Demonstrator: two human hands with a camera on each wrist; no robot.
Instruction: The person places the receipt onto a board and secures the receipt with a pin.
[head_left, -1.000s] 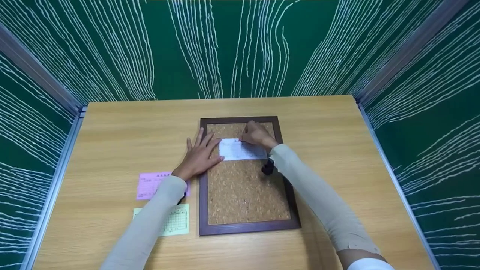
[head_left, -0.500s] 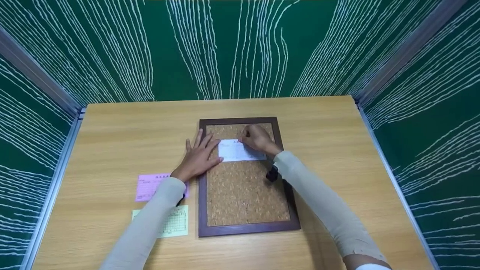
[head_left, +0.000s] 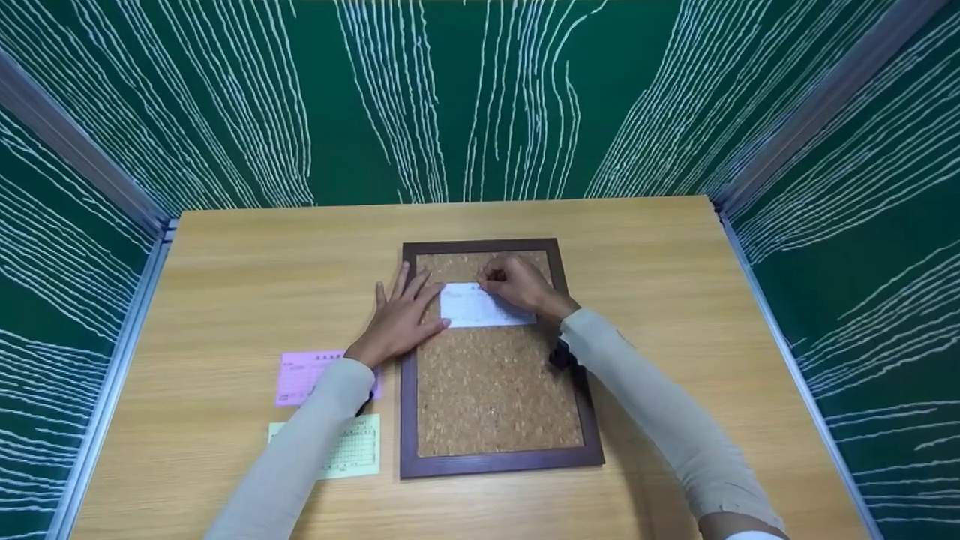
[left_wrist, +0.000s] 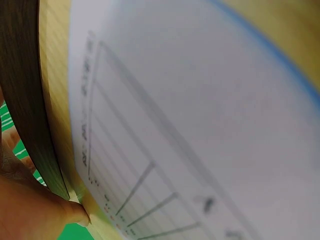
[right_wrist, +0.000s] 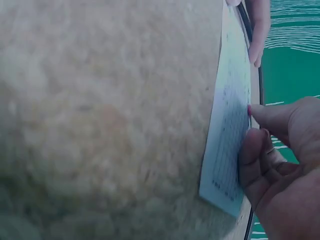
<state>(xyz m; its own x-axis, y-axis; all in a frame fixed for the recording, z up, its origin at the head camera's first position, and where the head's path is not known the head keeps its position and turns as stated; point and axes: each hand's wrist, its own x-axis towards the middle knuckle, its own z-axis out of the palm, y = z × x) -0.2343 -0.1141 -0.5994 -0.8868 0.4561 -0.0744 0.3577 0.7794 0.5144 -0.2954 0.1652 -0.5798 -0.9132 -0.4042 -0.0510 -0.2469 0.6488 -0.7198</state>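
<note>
A white printed slip of paper [head_left: 480, 306] lies on the upper part of a cork board [head_left: 499, 397] with a dark wooden frame. My left hand [head_left: 401, 319] lies with its fingers spread over the frame's left side, index finger and thumb tips at the paper's left edge. At the paper's top edge, my right hand [head_left: 517, 285] is bent, its fingertips close together. A small pink push pin [right_wrist: 249, 110] shows there in the right wrist view, with the right thumb against it. The pin's point is hidden, and the index fingertip is hard to make out.
Left of the board, a purple slip [head_left: 300, 379] and a green slip [head_left: 356, 450] lie on the wooden table [head_left: 187, 300], partly under the left forearm. Green walls with white wavy lines [head_left: 480, 105] enclose the table's back and sides.
My right wrist has shifted right and nearer while its fingertips stay at the paper's top edge. The left hand and the paper keep their places on the board.
</note>
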